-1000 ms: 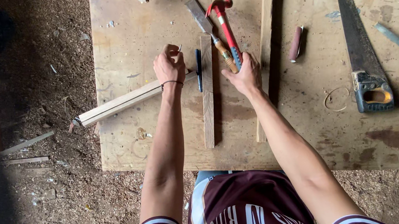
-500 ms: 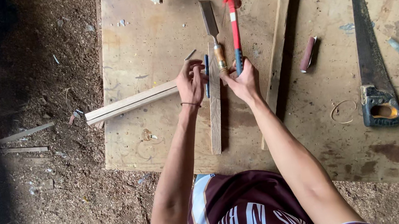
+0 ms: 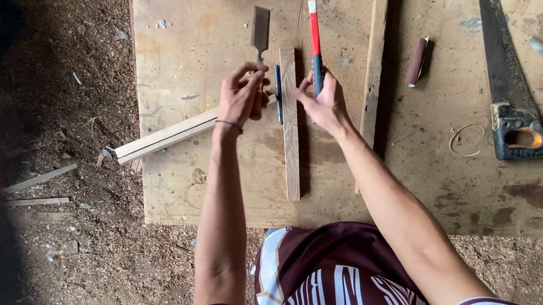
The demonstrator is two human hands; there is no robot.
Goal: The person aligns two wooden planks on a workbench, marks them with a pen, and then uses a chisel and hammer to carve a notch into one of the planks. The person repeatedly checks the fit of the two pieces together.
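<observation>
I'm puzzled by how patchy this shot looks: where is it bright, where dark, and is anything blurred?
Head view: soft daylight falls evenly on the plywood board, with no glare; the far left edge sinks into deep shadow. The left hand on the chisel and the right hand on the red hammer look sharp, as does the handsaw; straight edges bow slightly, a wide-lens effect.

Chisel (image 3: 260,32) handle hidden in left hand (image 3: 242,98)
</observation>
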